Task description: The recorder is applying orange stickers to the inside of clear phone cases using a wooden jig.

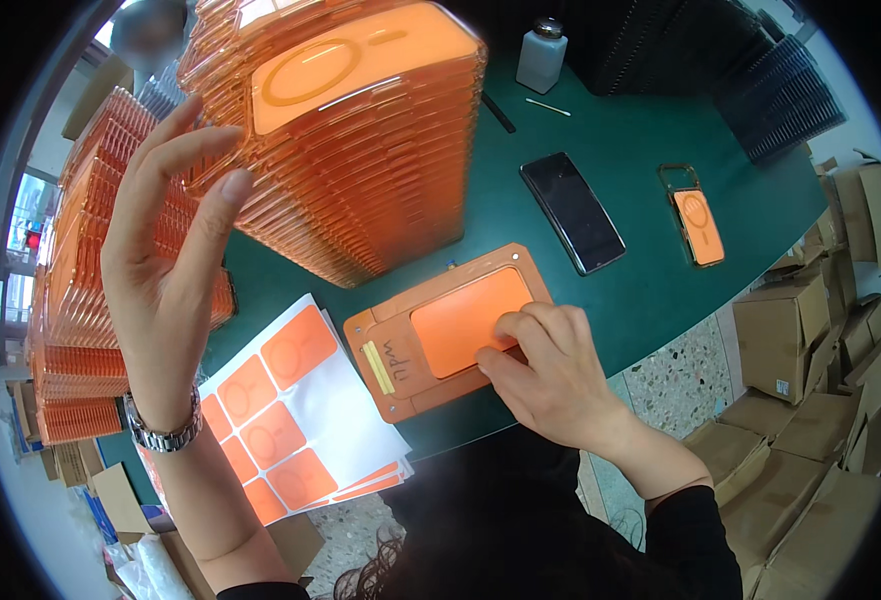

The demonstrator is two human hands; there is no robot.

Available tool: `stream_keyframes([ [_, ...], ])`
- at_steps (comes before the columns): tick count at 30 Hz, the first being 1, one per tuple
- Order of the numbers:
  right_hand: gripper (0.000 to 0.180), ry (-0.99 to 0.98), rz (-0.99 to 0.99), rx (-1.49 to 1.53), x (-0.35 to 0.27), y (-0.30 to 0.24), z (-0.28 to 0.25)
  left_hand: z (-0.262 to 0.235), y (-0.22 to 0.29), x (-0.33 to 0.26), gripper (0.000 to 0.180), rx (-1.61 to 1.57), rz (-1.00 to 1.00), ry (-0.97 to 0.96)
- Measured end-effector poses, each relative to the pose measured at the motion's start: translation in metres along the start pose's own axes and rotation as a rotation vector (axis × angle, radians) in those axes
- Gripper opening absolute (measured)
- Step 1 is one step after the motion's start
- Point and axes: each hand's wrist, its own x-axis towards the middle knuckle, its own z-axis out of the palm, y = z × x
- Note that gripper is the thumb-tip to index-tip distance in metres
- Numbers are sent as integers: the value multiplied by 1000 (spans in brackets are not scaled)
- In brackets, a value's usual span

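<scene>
My left hand (165, 230) is raised beside a tall stack of clear orange phone cases (360, 180). Its fingers are spread, with thumb and fingertips at the stack's near left corner. The top case shows a ring and a short bar on its orange back. On the green table, a flat orange fixture block (375, 345) carries a smooth orange rounded panel (460, 320). My right hand (550, 370) rests over that panel's right end, fingers curled and pinched at its edge. Left of the block lie sheets of orange ring-marked stickers (300, 350), some peeled off the white backing.
More stacked orange cases (80, 290) stand at far left. A black phone (572, 212), an orange-backed case (698, 225), a cotton swab (548, 106) and a pump bottle (541, 57) lie or stand rightward. Cardboard boxes (785, 335) fill the floor at right. A blurred person (148, 35) is far back.
</scene>
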Motion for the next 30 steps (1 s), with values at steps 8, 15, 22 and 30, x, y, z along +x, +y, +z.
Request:
stream_keyframes([
  [8,9,-77,47,44,9,-6,3,-6,-13,1,21,-121,-140,-35],
  [15,12,-152,138,-76,31,-12,12,-31,20,-24,16,-102,89,169],
  [22,14,125,288,315,4,32,-15,41,47,-172,15,-499,-380,140],
  [30,37,98,648,645,-5,56,9,109,43,-191,25,-398,-395,-112],
])
